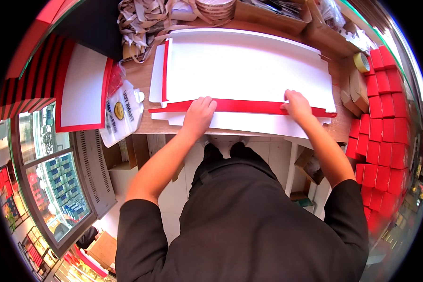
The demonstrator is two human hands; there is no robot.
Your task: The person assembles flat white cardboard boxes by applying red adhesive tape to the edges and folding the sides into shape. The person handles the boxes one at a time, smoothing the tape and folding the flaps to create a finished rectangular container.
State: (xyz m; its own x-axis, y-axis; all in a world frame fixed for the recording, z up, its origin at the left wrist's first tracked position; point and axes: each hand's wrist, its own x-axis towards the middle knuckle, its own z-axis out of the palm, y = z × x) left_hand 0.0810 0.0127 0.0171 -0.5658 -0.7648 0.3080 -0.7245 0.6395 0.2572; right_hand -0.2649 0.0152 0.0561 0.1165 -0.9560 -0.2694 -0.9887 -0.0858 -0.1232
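Observation:
A large flat box blank (244,66), white inside with red edges, lies on the wooden table (137,77) before me. Along its near side a long red flap (249,106) is folded up, with a white strip showing below it. My left hand (200,115) is closed on this flap left of the middle, its fingers bent over the red edge. Farther right, my right hand (297,106) pinches the same flap between thumb and fingers. The undersides of the fingers are partly hidden.
Red boxes (380,127) are stacked high at the right, near a tape roll (361,62). A printed plastic bag (122,115) hangs over the table's left edge beside a red-bordered white panel (83,89). Tangled beige ribbons (143,23) and an open carton (279,16) fill the back.

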